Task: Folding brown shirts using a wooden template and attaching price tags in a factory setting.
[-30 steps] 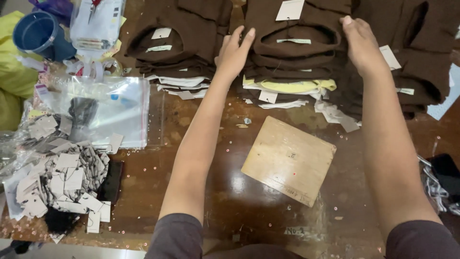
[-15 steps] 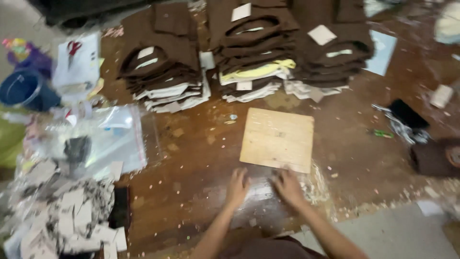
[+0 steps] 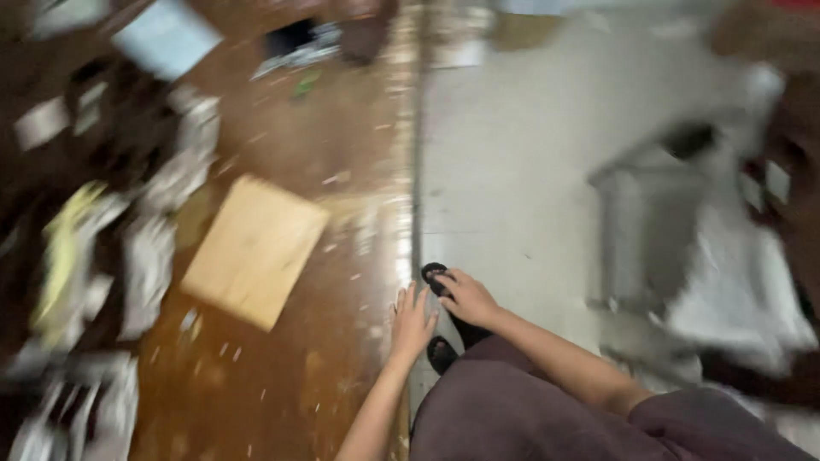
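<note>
On the far left, blurred stacks of dark brown folded garments (image 3: 102, 145) with white tags sit on the brown wooden counter (image 3: 290, 376). Next, the flat square light-wood board (image 3: 254, 250) lies alone, now well left of your hands. Your left hand (image 3: 412, 323) rests open-palmed on the counter's edge; your right hand (image 3: 468, 299), loose, empty, hovers beside it, above pale floor (image 3: 512, 171). You've swung rightward since half a second ago.

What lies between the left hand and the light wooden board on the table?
In the head view, only bare brown tabletop with small pale paper scraps separates the left hand from the wooden board; the frame is blurred.
</note>
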